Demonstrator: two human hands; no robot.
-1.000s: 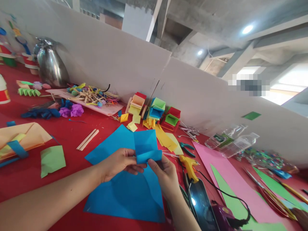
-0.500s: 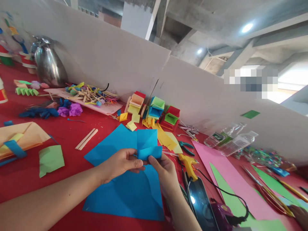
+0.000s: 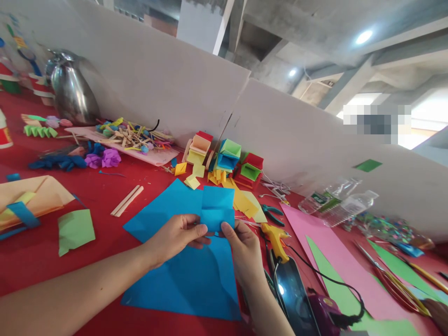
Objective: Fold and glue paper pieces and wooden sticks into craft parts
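Note:
Between my two hands is a small piece of blue paper (image 3: pixel 217 205) with a fold across its middle. My left hand (image 3: pixel 187 233) pinches its lower left corner, thumb on top and fingers curled beneath. My right hand (image 3: pixel 243 242) grips the lower right edge with the thumb pressed on the front. Large sheets of blue paper (image 3: pixel 189 284) lie on the table under both hands. Just right of my right hand rests a yellow hot glue gun (image 3: pixel 276 240), its cord trailing off to the right.
Folded paper boxes (image 3: pixel 229 156) stand by the white partition. Pliers (image 3: pixel 273 214), a dark phone (image 3: pixel 294 289) and pink paper (image 3: pixel 325 242) lie right. Another person's hand (image 3: pixel 437 312) is near scissors (image 3: pixel 388 275). Sticks (image 3: pixel 126 201) and green paper (image 3: pixel 76 231) lie left; a metal jug (image 3: pixel 73 88) stands behind.
The lower part of the small blue paper has squared up, its crease now lying level with the upper part. Both hands keep hold of it and have barely moved.

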